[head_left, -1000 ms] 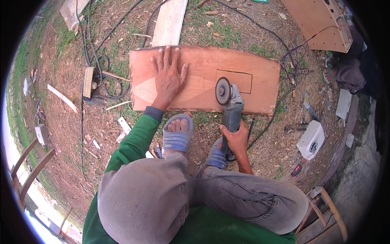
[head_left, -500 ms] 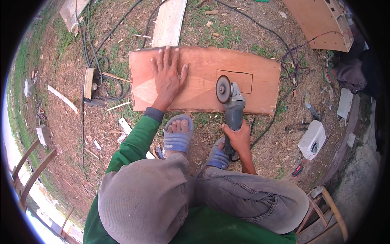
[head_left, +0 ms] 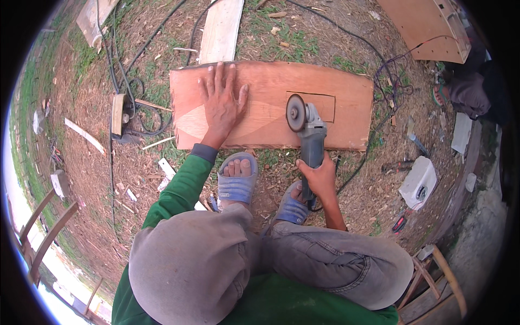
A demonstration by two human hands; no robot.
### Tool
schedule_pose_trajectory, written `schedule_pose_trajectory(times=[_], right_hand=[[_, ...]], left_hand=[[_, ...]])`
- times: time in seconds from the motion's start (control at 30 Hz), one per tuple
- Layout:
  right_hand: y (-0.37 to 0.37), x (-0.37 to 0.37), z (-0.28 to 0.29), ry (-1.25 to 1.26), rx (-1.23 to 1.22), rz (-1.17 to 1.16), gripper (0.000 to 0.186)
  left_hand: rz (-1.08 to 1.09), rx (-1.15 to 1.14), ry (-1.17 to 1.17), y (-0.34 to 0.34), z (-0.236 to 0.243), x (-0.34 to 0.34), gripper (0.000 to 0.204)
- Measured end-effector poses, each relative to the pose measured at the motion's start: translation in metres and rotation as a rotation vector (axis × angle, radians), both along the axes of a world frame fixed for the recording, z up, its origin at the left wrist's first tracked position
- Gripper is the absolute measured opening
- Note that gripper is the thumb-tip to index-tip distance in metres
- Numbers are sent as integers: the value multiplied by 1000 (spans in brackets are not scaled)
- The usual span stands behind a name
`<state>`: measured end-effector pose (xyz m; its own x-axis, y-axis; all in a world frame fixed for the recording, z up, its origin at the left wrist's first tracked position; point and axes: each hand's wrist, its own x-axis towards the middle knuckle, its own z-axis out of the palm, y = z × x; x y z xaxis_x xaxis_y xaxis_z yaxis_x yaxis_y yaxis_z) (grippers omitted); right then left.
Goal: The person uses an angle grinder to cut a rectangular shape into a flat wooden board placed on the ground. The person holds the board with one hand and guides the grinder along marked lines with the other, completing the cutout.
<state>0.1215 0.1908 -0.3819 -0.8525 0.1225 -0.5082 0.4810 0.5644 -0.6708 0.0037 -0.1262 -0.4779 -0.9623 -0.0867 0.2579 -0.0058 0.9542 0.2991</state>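
Observation:
A reddish wooden board point(head_left: 260, 81) lies across the ground in front of my feet, with a dark rectangle outlined on its right half. Flat on its left part rests my left hand point(head_left: 221, 105), fingers spread toward the far edge. My right hand point(head_left: 318, 176) is wrapped round the body of a grey angle grinder point(head_left: 312, 149). The grinder's round disc point(head_left: 296, 112) stands tilted over the board, just left of the outlined rectangle; whether it touches the wood I cannot tell.
A pale plank point(head_left: 221, 32) reaches away beyond the board. Dark cables point(head_left: 352, 35) run over the ground. To the right lie a white container point(head_left: 418, 183) and a red-and-black tool point(head_left: 399, 223). Another person's leg point(head_left: 468, 100) shows near a brown panel point(head_left: 422, 27).
The grinder has shifted very slightly in my right hand, its disc a little farther from me. My left hand stays flat on the board. The whole view has moved a little.

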Motion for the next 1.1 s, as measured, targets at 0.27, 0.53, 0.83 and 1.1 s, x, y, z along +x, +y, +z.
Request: schedule_pose_trajectory(times=[0.27, 0.53, 0.83, 1.1], right_hand=[[4, -12, 2, -57, -34, 10, 57], [3, -18, 2, -68, 1, 27, 60], [0, -25, 2, -62, -6, 20, 56], [-2, -31, 0, -13, -8, 23, 50]], left_hand=[[3, -11, 2, 0, -1, 0, 70], [4, -10, -4, 0, 0, 0, 71], [3, -5, 4, 0, 0, 1, 71], [1, -9, 4, 0, 2, 0, 70]])
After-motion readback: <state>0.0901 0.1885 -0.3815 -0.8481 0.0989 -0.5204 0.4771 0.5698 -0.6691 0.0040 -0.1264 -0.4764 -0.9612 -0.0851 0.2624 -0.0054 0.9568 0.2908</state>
